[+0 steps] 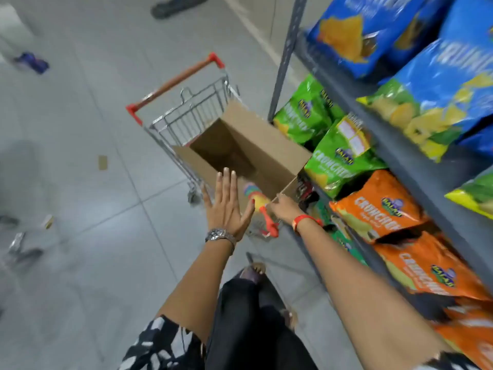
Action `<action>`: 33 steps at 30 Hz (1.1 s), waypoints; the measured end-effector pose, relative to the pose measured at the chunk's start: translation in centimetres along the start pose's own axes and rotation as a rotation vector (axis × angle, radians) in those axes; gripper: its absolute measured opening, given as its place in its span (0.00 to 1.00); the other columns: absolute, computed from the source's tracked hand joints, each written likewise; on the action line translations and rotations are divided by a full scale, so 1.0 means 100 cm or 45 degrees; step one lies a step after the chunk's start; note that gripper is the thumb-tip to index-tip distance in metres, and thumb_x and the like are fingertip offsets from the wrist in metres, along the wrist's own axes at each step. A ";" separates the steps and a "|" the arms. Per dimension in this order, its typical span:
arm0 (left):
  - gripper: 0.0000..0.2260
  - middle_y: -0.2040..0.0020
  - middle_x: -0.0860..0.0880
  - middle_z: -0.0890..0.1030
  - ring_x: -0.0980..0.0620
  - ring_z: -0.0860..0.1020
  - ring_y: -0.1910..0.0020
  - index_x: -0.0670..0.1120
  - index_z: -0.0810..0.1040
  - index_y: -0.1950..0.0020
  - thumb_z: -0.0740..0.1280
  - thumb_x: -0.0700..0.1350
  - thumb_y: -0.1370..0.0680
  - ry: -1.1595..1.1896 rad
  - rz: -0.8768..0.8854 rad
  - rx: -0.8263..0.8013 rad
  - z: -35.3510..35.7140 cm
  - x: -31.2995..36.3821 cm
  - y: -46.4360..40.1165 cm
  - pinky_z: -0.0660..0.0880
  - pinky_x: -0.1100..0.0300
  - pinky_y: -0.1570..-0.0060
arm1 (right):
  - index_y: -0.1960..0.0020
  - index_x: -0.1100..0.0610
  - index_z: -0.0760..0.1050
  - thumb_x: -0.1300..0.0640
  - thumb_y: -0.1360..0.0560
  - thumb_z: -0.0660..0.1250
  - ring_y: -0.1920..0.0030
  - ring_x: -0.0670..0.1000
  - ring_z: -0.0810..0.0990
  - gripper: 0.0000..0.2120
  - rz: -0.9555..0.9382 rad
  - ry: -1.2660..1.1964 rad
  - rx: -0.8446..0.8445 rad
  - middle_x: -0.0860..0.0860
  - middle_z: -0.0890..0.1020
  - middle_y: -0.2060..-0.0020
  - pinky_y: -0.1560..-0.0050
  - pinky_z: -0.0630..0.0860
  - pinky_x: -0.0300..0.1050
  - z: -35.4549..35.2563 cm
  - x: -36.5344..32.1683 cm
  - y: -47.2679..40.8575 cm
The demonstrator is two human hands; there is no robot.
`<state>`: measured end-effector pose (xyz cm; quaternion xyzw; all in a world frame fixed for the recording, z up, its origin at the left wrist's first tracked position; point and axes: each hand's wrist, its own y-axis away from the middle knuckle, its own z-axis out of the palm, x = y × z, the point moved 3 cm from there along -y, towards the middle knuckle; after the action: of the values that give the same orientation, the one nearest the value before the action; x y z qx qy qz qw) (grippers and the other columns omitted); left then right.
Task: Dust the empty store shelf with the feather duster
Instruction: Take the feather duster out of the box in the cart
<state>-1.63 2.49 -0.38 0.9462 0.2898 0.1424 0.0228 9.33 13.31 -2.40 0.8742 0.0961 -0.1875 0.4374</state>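
Grey tiled floor [106, 102]: cart [186, 116] with cardboard box [253, 145] parked beside chip-stocked shelf [400, 156]. Left hand [226, 206] spread, empty; box flap pinched by right hand [285, 210]; feather duster [262, 209] between hands.

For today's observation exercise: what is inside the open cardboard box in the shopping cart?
The cardboard box shows bare brown inner walls. Its near end is covered by the left hand and the feather duster, so contents there cannot be seen.

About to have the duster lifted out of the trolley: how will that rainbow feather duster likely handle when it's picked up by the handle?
The feather duster probably lifts lightly: its rainbow head looks fluffy. That head will likely flop and brush the cardboard box beside it. The red handle looks like rigid, smooth plastic, so it may slip. The right hand is at it; whether it grips is unclear.
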 end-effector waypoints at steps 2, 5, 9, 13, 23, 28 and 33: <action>0.34 0.25 0.49 0.42 0.52 0.42 0.26 0.47 0.41 0.26 0.39 0.64 0.26 -0.033 -0.036 -0.041 0.022 -0.008 0.009 0.25 0.46 0.34 | 0.45 0.66 0.77 0.56 0.21 0.58 0.39 0.62 0.77 0.15 0.089 -0.060 -0.103 0.64 0.79 0.42 0.51 0.73 0.46 0.017 0.010 -0.012; 0.33 0.24 0.48 0.45 0.51 0.44 0.26 0.46 0.42 0.25 0.41 0.64 0.25 -0.114 -0.058 -0.074 0.058 -0.022 0.031 0.25 0.46 0.34 | 0.41 0.72 0.75 0.57 0.20 0.55 0.44 0.63 0.78 0.19 0.166 -0.036 -0.169 0.68 0.79 0.44 0.65 0.67 0.44 0.035 0.018 -0.029; 0.34 0.25 0.49 0.42 0.53 0.41 0.27 0.46 0.42 0.25 0.39 0.64 0.25 -0.113 -0.094 -0.125 0.089 -0.031 0.041 0.25 0.46 0.34 | 0.38 0.71 0.73 0.58 0.22 0.59 0.43 0.62 0.79 0.19 0.228 -0.083 -0.153 0.66 0.80 0.42 0.50 0.72 0.47 0.049 0.021 -0.052; 0.34 0.26 0.50 0.41 0.53 0.39 0.27 0.47 0.40 0.26 0.38 0.64 0.26 -0.079 -0.173 -0.113 0.102 -0.035 0.047 0.27 0.45 0.33 | 0.38 0.67 0.71 0.63 0.22 0.58 0.60 0.51 0.85 0.14 0.260 -0.320 -0.206 0.64 0.78 0.47 0.54 0.81 0.43 0.060 0.032 -0.060; 0.35 0.24 0.49 0.46 0.52 0.41 0.26 0.47 0.45 0.24 0.39 0.65 0.26 0.053 -0.223 0.011 0.054 -0.014 0.038 0.28 0.47 0.33 | 0.65 0.63 0.69 0.71 0.27 0.58 0.90 0.45 0.67 0.09 0.160 -0.576 -0.053 0.53 0.72 0.85 0.84 0.63 0.32 -0.006 -0.014 0.002; 0.33 0.23 0.47 0.50 0.51 0.45 0.25 0.45 0.49 0.24 0.43 0.62 0.24 0.134 -0.130 0.145 0.011 0.014 0.020 0.26 0.52 0.33 | 0.68 0.65 0.71 0.72 0.28 0.62 0.82 0.49 0.72 0.11 -0.083 -0.712 -0.149 0.56 0.74 0.79 0.78 0.71 0.38 -0.068 -0.046 0.063; 0.34 0.24 0.46 0.53 0.50 0.48 0.25 0.43 0.51 0.24 0.45 0.61 0.25 0.313 -0.050 0.315 -0.049 0.059 -0.004 0.35 0.45 0.30 | 0.42 0.78 0.71 0.74 0.27 0.63 0.79 0.46 0.73 0.14 -0.413 -0.957 -0.205 0.69 0.78 0.58 0.80 0.71 0.33 -0.147 -0.065 0.158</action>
<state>1.46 5.91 5.77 0.9115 0.3240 0.2196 -0.1266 12.26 15.58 19.88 0.6815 0.0805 -0.5519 0.4738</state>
